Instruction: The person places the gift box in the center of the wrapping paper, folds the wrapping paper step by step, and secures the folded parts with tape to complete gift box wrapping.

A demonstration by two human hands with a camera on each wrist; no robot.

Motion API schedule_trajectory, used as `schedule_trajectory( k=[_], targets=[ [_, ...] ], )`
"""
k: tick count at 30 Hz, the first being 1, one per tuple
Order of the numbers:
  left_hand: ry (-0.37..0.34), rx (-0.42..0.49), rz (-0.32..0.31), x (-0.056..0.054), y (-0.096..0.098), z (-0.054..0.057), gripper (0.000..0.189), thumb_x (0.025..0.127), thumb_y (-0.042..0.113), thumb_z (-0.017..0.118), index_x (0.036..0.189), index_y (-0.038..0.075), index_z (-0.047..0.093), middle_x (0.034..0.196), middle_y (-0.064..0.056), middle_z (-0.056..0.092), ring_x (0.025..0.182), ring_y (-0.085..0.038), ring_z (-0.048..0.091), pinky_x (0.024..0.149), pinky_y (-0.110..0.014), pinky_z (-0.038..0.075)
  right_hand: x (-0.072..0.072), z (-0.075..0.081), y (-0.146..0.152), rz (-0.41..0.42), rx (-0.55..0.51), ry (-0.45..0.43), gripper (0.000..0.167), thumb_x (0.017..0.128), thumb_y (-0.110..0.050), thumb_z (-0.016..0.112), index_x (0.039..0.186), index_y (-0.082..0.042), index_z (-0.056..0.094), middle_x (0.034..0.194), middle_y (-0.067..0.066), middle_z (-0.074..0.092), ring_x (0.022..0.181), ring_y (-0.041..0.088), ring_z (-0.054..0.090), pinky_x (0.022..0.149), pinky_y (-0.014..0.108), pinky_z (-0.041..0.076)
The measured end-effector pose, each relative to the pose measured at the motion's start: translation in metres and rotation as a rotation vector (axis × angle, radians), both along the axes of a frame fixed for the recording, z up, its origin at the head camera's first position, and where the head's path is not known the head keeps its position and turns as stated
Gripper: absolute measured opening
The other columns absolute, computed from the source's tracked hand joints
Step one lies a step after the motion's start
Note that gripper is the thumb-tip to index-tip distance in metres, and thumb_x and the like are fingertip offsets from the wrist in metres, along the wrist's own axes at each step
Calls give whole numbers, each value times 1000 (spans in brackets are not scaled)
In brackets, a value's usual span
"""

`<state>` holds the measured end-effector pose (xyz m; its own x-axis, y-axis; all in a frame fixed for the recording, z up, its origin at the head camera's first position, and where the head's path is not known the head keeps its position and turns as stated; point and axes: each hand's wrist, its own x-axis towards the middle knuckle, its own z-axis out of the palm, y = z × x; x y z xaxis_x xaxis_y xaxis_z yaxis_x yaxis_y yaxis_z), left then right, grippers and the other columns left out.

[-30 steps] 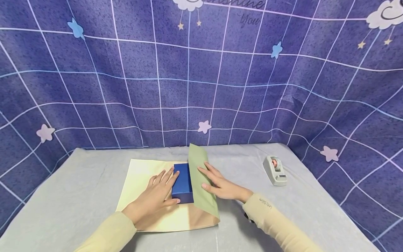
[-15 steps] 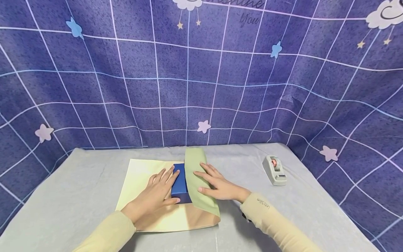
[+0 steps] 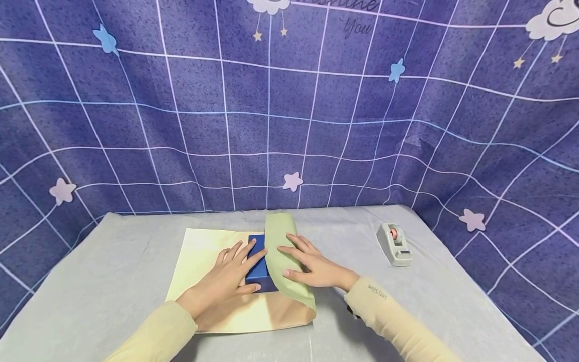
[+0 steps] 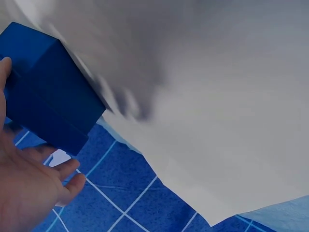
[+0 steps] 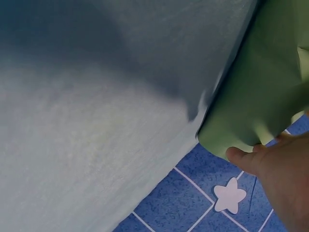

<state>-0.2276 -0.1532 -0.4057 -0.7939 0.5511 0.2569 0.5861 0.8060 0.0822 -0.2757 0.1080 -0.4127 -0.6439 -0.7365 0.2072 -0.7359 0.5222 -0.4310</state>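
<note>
A blue box point(image 3: 258, 270) lies on a sheet of paper point(image 3: 199, 256), pale yellow inside and green outside. The sheet's right side is folded up and over, so its green flap point(image 3: 277, 251) covers the box's right part. My left hand point(image 3: 221, 281) rests on the box with fingers extended, one fingertip at the flap's edge and the thumb by the near side. In the left wrist view the box point(image 4: 53, 92) shows beside that hand. My right hand point(image 3: 318, 265) presses the flap with spread, fairly straight fingers. In the right wrist view the green paper point(image 5: 256, 87) bends under it.
A white tape dispenser point(image 3: 395, 245) stands to the right on the grey cloth-covered table point(image 3: 362, 226). Behind the table hangs a blue gridded curtain point(image 3: 253, 130) with stars. A small dark object point(image 3: 353, 310) is partly hidden beneath the right forearm.
The green flap has come down leftward over the box, pushed by my right hand. A left-hand finger has shifted right to the flap's edge.
</note>
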Motion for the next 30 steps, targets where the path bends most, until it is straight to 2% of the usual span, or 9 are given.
schedule_trajectory(
  k=[4,8,10,16,21,23,26,30],
  targets=[
    [0,-7,5,1,0,0,72,82,47,61,142,18,33,147,-19,28,132,-46,26,99,-60,26,2,0,5,3,-13,-29,59,93,-43,46,144,-19,29,154,9,7,141,33,8,107,58,19],
    [-3,-8,9,0,0,-1,72,82,47,61,142,19,33,148,-19,27,133,-45,25,99,-59,26,10,2,14,-18,-12,-78,57,95,-38,43,145,-13,26,154,11,10,141,27,12,109,52,21],
    [-2,-10,10,0,0,-1,72,82,48,60,142,19,33,148,-19,27,133,-45,25,99,-59,26,17,5,19,-32,6,-61,56,96,-34,42,144,-9,27,152,13,16,140,27,17,109,50,23],
    [3,-6,11,0,-1,-1,72,82,48,61,142,19,34,148,-19,27,132,-45,26,99,-59,26,36,10,29,-62,88,114,52,94,-25,47,138,-1,35,145,17,33,133,33,32,105,51,29],
    [5,-10,8,0,-1,0,72,82,48,60,143,19,33,148,-18,27,133,-45,26,99,-59,26,48,9,34,-91,151,335,44,89,-24,54,128,-3,50,139,16,42,126,36,41,98,54,35],
    [7,-15,8,0,-1,-1,73,82,49,60,143,19,32,148,-18,27,133,-45,25,99,-59,25,52,9,35,-97,143,412,35,88,-23,54,119,-6,58,136,14,47,123,34,43,95,53,38],
    [12,-18,12,0,-1,-1,73,82,49,60,143,19,33,148,-18,28,133,-45,26,100,-59,25,57,10,37,-93,90,459,22,89,-24,53,102,-12,66,129,9,53,120,28,46,93,48,39],
    [13,-19,16,0,-1,-1,73,82,49,60,143,19,33,148,-18,28,132,-45,26,99,-59,26,62,9,38,-49,32,507,21,90,-30,50,82,-19,66,118,4,60,114,24,49,92,43,38]
  ],
)
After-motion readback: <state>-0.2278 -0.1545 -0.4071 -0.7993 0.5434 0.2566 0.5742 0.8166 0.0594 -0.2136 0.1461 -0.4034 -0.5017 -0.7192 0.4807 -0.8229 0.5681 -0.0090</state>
